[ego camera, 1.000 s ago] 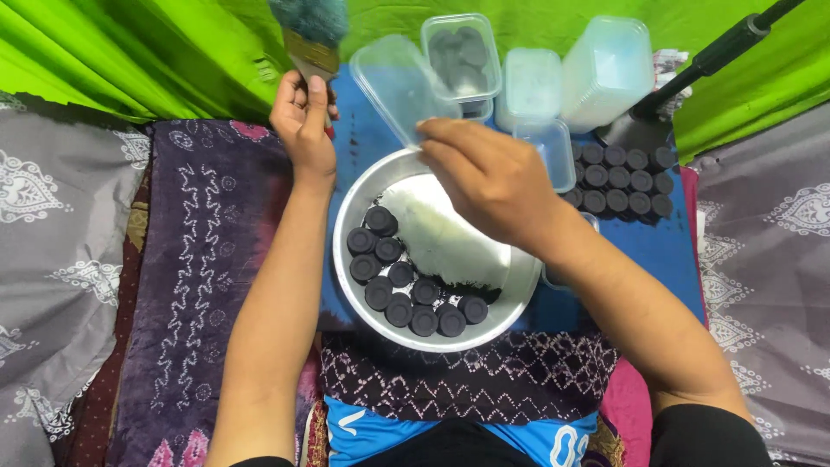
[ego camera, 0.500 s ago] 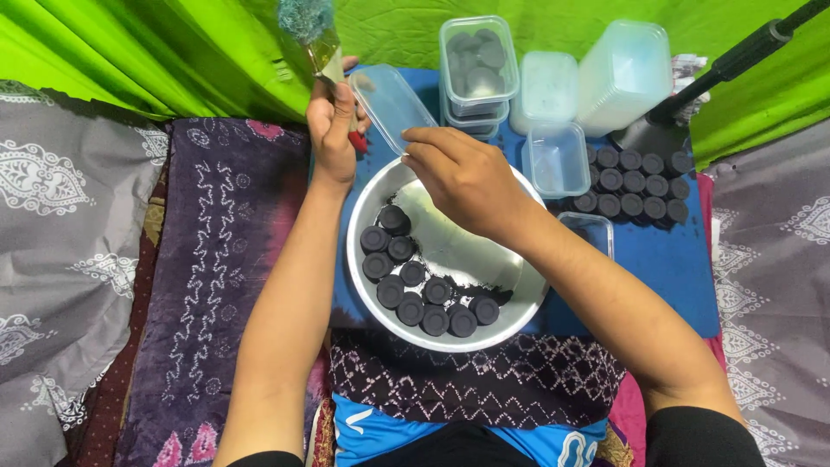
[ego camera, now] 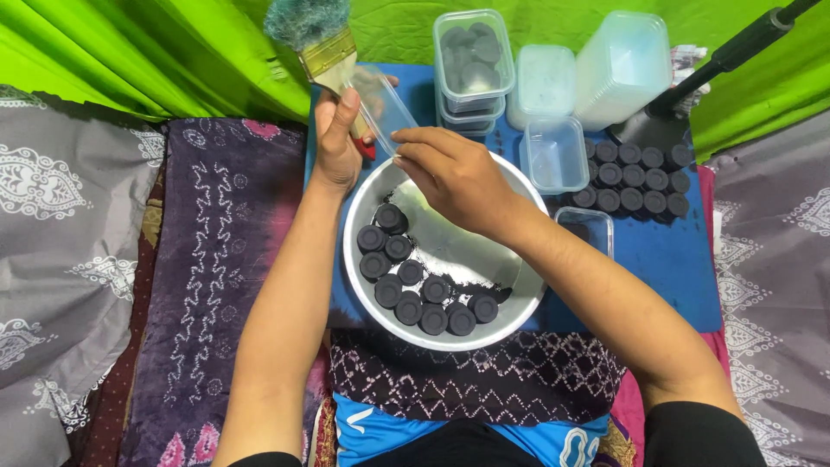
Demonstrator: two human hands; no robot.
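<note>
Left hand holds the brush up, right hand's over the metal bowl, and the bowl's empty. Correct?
Not quite. In the head view the left hand holds the brush and the right hand is over the metal bowl, but the bowl holds black round discs, not nothing.

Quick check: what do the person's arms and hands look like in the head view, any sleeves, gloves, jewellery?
Both hands are bare: no gloves on the left hand or the right hand, and no rings, watch or bracelets that show. The forearms are uncovered along their whole visible length. Black short sleeves begin at the bottom edge of the frame, one on each arm.
</note>
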